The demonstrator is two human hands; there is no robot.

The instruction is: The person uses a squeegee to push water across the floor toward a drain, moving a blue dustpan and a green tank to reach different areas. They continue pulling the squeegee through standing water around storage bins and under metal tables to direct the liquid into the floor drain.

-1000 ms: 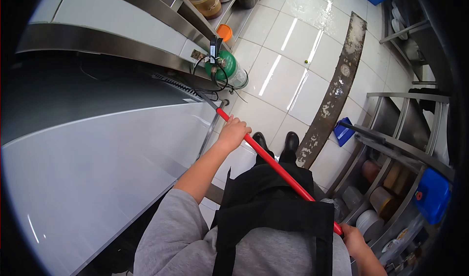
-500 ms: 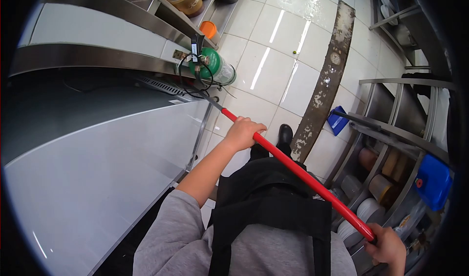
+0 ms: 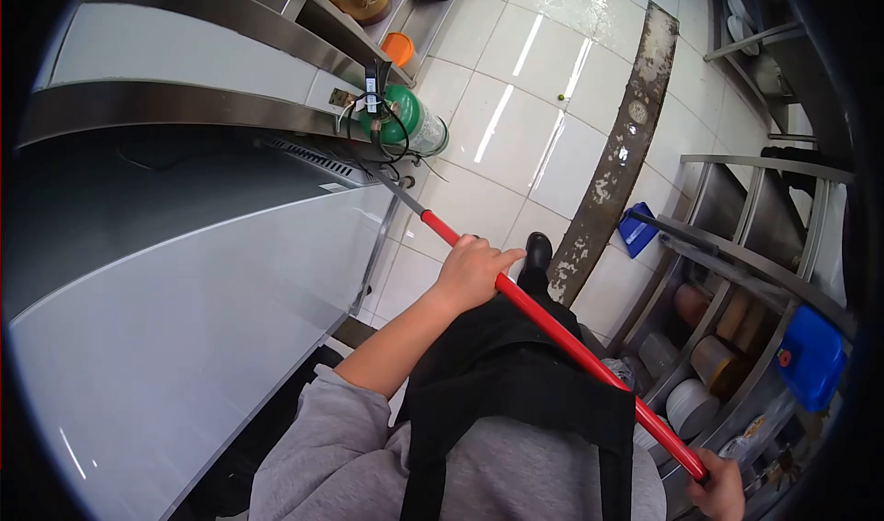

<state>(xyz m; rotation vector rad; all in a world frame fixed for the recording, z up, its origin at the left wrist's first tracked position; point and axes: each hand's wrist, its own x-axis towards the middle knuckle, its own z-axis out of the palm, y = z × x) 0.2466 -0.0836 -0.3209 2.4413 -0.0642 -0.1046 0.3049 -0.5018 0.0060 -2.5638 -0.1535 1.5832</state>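
Observation:
My left hand (image 3: 471,270) grips the middle of a long red pole (image 3: 562,341) that runs from lower right up to the left. Its upper end turns into a thin grey metal shaft (image 3: 398,192) that goes in beside the white stainless counter (image 3: 184,281), near a green gas cylinder (image 3: 405,121). The pole's working end is hidden there. My right hand (image 3: 718,490) holds the pole's lower end at the bottom right of the view. I wear a grey top and a black apron; one black shoe (image 3: 537,249) shows on the white tiles.
A long grimy floor drain strip (image 3: 617,152) crosses the wet white tiles. Steel shelves (image 3: 737,263) on the right hold tubs, containers and a blue jug (image 3: 812,355). A blue dustpan (image 3: 635,229) lies at their foot. Buckets and an orange lid (image 3: 398,48) sit under the far counter.
Both hands have drawn the red pole back toward me and down to the right. My left hand has come closer to my body, and only one shoe shows now.

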